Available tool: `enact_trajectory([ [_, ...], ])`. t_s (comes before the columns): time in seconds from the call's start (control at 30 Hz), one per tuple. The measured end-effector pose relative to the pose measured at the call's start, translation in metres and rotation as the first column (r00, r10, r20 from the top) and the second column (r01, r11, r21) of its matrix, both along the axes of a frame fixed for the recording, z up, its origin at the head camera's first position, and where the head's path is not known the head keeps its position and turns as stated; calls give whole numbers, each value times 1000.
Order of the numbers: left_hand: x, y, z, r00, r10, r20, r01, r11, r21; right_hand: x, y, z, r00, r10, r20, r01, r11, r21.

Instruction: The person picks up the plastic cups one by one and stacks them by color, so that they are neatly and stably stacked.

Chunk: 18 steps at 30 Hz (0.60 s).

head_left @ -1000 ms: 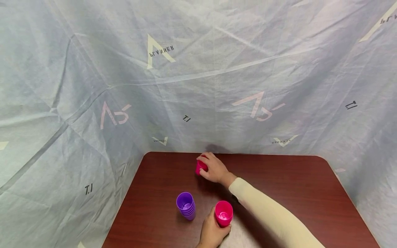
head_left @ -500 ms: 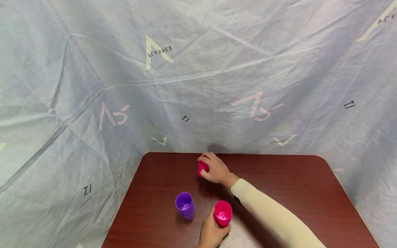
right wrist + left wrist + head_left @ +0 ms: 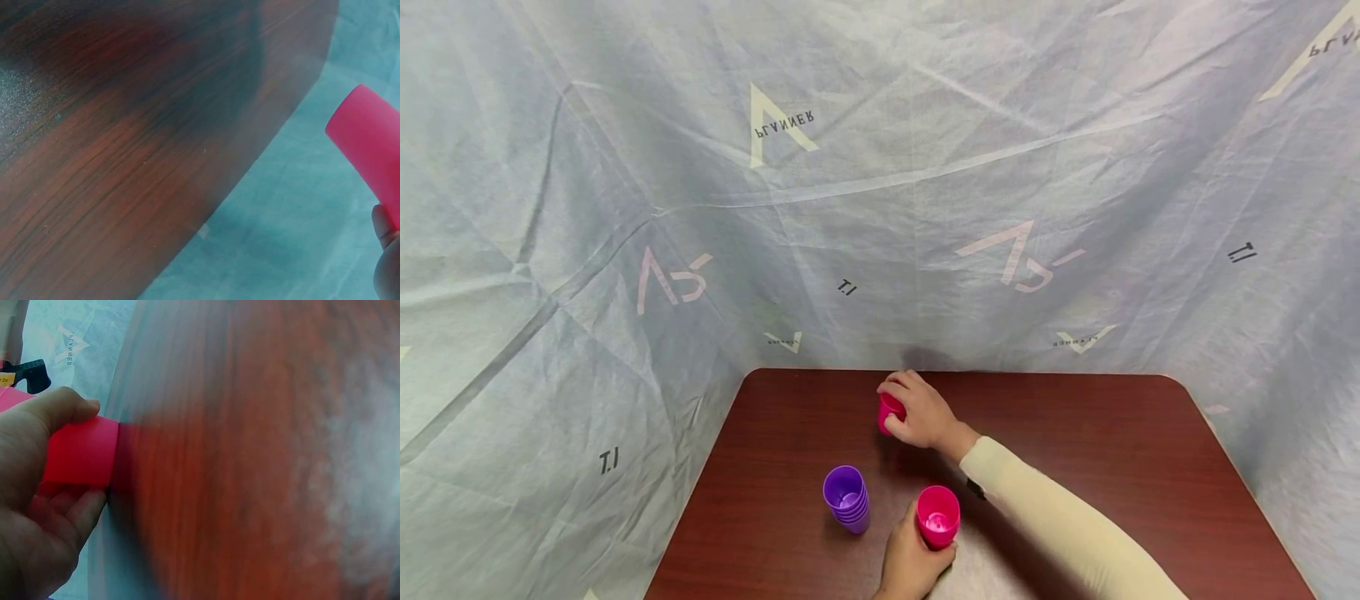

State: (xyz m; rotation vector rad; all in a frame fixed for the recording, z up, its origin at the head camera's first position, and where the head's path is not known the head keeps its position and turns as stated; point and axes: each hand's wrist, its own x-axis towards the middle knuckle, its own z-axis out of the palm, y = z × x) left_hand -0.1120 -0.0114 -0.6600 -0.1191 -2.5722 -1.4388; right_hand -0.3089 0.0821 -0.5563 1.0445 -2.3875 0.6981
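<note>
In the head view my left hand (image 3: pixel 910 557) grips a bright pink cup (image 3: pixel 938 518), mouth up, near the front of the table. The left wrist view shows thumb and fingers on opposite sides of that pink cup (image 3: pixel 86 450), its base end at the tabletop. Farther back, my right hand (image 3: pixel 922 414) holds another pink cup (image 3: pixel 888 412), fingers over its rim side and thumb on the near side. The right wrist view catches that pink cup (image 3: pixel 369 140) at its edge, with a fingertip (image 3: pixel 382 226) against it. Whether its base touches the table cannot be told.
A stack of several nested purple cups (image 3: pixel 847 500) stands upright left of my left hand. The reddish-brown wooden table (image 3: pixel 1075 450) has rounded back corners. Grey printed sheeting (image 3: pixel 917 250) hangs behind and beside it. My right sleeve (image 3: pixel 1060 517) crosses over the table's right side.
The pink cup in my right hand has shifted slightly right and toward me, the hand moving with it. My left hand and its cup stay put, as does the purple stack.
</note>
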Motion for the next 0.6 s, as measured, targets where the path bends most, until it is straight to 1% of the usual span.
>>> enact_trajectory([
  [0.13, 0, 1, 1, 1000, 2, -9, -2, 1000, -8, 3, 3, 2, 1000, 17, 3, -17, 1000, -20],
  [0.23, 1, 1, 2, 1000, 1, -16, -1, 1000, -14, 5, 5, 2, 1000, 21, -10, -21, 999, -26],
  [0.47, 1, 1, 0, 1000, -5, -26, 5, 1000, -8, 9, 9, 2, 995, 33, -90, -39, 997, -59],
  [0.6, 1, 1, -1, 1000, -5, -28, 4, 1000, -9, 11, 12, 4, 993, 42, -106, -50, 996, -68],
])
